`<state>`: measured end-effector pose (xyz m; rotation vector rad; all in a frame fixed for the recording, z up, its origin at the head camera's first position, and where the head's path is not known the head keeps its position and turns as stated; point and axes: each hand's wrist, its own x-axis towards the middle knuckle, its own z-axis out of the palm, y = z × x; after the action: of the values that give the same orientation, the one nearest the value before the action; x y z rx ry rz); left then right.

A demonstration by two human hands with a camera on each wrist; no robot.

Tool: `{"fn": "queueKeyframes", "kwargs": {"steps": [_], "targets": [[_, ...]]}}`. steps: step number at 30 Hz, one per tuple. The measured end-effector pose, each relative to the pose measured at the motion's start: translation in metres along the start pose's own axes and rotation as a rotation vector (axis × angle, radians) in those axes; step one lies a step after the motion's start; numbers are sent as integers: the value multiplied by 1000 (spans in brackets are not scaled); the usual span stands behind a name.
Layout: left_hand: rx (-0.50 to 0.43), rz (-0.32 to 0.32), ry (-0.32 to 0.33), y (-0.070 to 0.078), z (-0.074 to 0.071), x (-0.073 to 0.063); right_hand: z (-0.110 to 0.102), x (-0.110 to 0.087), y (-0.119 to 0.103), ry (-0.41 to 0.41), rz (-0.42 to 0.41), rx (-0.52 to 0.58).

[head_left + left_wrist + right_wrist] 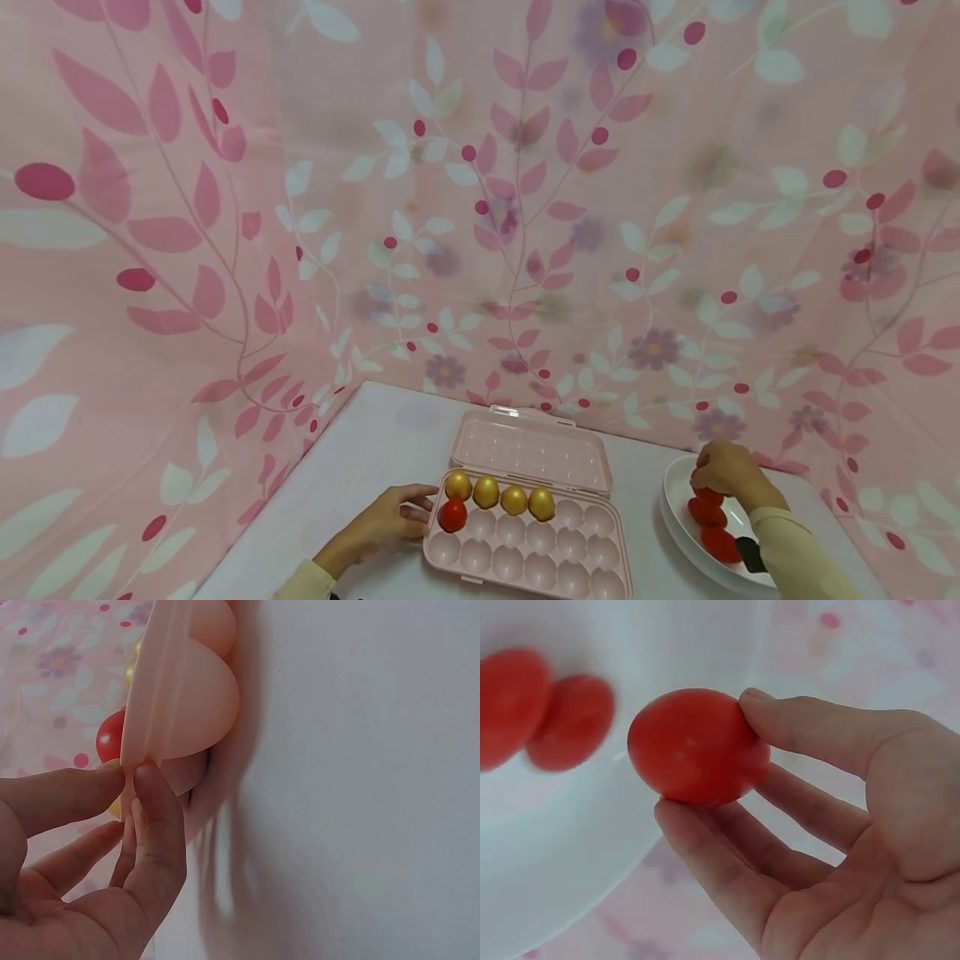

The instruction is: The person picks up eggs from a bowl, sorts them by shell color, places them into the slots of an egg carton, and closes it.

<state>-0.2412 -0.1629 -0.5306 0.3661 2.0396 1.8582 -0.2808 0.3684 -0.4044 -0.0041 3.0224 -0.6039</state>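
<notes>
Red egg is pinched in the right hand, well to the right of the pink egg box, up by the white bowl. The thumb and fingertips hold it, with no palm around it. It looks smooth and round, so I think a weak or crooked squeeze could let it slip. A squeeze that is too hard might make it pop out. Then it could bump the other red eggs in the bowl, also right of the box. I can't tell if it touches the bowl. If it hit the bowl's side, the grip might come loose. If it fell nearer the box, it could roll away on the table.

The left hand pinches the box's left edge. A sudden pull there could tip the box, I think. Then the four gold eggs in the box's back row might hop out of their cups. So might the single red egg at the box's left end, just in front of them. The lid is open, just behind the box. If an arm knocked it, it could flop onto the gold eggs.
</notes>
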Motion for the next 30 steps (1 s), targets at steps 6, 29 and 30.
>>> {"fn": "queueKeyframes", "kwargs": {"steps": [6, 29, 30], "targets": [[-1, 0, 5, -1, -1, 0, -2, -5, -43, 79, -91, -20], [-5, 1, -1, -1, -1, 0, 80, -16, -157, 235, -340, 189], [-4, 1, -1, -1, -1, 0, 85, -16, -161, 232, -357, 196]]}}
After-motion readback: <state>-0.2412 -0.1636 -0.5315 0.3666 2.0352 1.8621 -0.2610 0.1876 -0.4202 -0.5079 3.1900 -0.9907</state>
